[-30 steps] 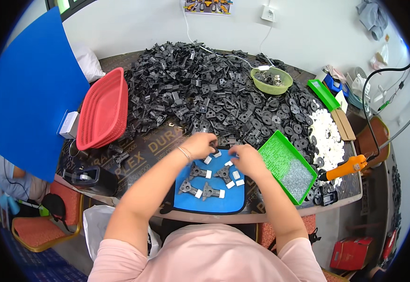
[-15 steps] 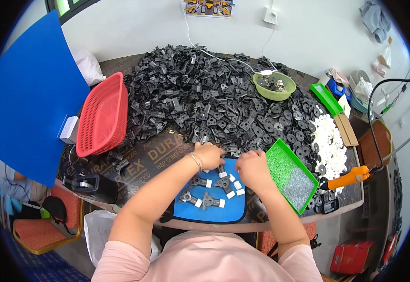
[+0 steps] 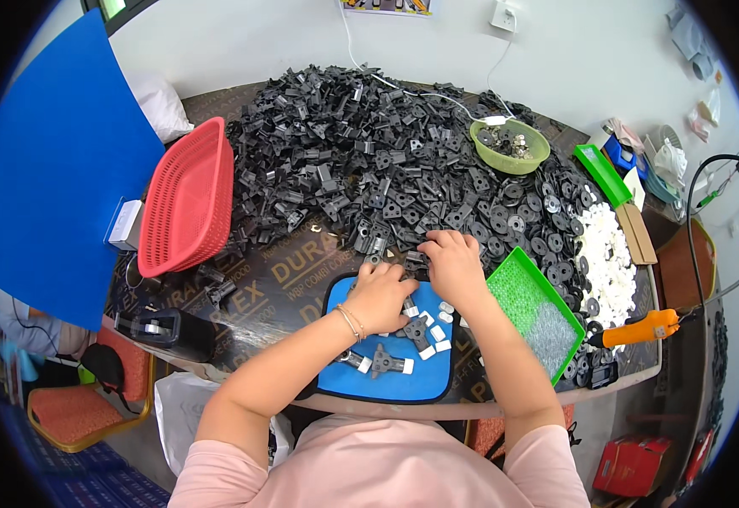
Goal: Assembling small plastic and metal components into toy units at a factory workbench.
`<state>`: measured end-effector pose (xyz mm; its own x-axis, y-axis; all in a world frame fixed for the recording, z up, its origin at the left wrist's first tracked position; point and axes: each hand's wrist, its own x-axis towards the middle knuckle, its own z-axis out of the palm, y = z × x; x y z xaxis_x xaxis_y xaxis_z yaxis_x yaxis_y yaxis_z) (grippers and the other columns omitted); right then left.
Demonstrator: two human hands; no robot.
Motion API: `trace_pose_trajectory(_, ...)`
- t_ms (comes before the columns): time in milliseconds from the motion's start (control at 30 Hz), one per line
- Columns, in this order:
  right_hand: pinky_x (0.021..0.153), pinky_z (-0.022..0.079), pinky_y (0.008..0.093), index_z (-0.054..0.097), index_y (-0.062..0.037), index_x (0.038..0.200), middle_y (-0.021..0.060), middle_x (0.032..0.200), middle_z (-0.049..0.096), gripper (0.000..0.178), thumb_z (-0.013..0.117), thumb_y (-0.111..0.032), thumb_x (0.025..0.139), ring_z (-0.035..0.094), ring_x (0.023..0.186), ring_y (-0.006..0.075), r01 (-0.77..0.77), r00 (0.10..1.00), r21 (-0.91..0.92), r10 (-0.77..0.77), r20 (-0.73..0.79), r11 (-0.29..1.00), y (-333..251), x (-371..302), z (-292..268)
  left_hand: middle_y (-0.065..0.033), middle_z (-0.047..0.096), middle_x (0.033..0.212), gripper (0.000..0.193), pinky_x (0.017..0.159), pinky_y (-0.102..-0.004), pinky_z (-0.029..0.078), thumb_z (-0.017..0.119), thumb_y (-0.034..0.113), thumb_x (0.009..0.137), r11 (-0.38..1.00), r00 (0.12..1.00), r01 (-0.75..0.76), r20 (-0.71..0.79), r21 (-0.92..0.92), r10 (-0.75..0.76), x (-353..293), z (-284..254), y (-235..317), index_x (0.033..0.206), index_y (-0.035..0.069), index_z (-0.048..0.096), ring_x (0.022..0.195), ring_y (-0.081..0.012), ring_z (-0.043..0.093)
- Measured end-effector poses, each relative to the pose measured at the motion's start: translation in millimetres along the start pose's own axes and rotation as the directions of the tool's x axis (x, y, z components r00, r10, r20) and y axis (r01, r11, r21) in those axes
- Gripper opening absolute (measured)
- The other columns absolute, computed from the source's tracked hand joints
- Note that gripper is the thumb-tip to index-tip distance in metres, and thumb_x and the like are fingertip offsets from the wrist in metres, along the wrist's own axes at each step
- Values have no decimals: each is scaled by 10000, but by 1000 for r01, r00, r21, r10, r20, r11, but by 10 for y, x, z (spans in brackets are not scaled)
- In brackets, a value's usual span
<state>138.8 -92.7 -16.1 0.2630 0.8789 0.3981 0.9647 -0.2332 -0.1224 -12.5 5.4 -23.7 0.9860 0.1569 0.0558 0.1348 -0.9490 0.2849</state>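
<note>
My left hand (image 3: 378, 298) rests low over the far part of a blue mat (image 3: 424, 385), palm down with fingers spread. Beside its fingertips lies a dark bracket with a white end (image 3: 409, 308), partly covered by the hand. Past the mat's far edge, my right hand (image 3: 456, 262) reaches to the front of a heap of black plastic parts (image 3: 344, 152). Its fingers are curled, and whatever they hold is hidden. On the mat lie a black bracket with a white tip (image 3: 383, 362), another such bracket (image 3: 418, 332), and several small white caps (image 3: 439, 334).
A green tray (image 3: 568, 370) of small green and silvery pieces stands right of my right forearm. Beyond it are white discs (image 3: 606, 262) and an orange-handled tool (image 3: 640, 328). A red basket (image 3: 185, 203) and black tape dispenser (image 3: 166, 330) are left; a green bowl (image 3: 512, 159) sits behind.
My left hand has drawn back from the heap onto the mat. My right hand has moved forward from above the mat to the heap's front edge. The view has shifted slightly.
</note>
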Motion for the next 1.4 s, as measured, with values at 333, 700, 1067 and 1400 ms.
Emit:
trace_pose_trajectory(333,1009,345,370,328,-98,1398,83,1320,459,955,848,-325,629,437,1221,214,-250,964,959,127,234,131,-267,-420,-375,-126,518,1217,717,978,-370,400,771,194,644,644,961,-151,-265,-750,-83,-158,-389,204,1273,59,454,1168,-248,497)
trace_pose_trajectory(700,1030,349,367,426,-7,1275,125,1291,444,973,923,-325,502,447,1204,219,-165,980,953,64,187,-254,-706,-708,-545,-92,434,1286,773,1047,-332,329,845,76,594,111,963,-216,-230,-970,-143,-669,-377,651,1195,68,360,1199,-191,452)
trace_pose_trajectory(1067,996,394,425,158,-75,1463,160,1386,390,1106,845,-289,623,454,1221,278,-349,936,787,150,318,509,-340,-663,-460,-220,586,1038,693,882,-398,456,790,210,611,787,966,132,-99,-603,-238,-399,-418,405,1156,-28,435,1011,-384,570)
trace_pose_trajectory(1400,889,391,379,672,-115,929,30,1044,608,215,655,-95,715,531,1048,230,-183,983,-19,183,33,983,16,57,-70,-107,596,1050,606,974,-474,279,781,305,629,976,976,211,-49,-53,-214,-76,-34,173,1124,58,534,1077,-284,509)
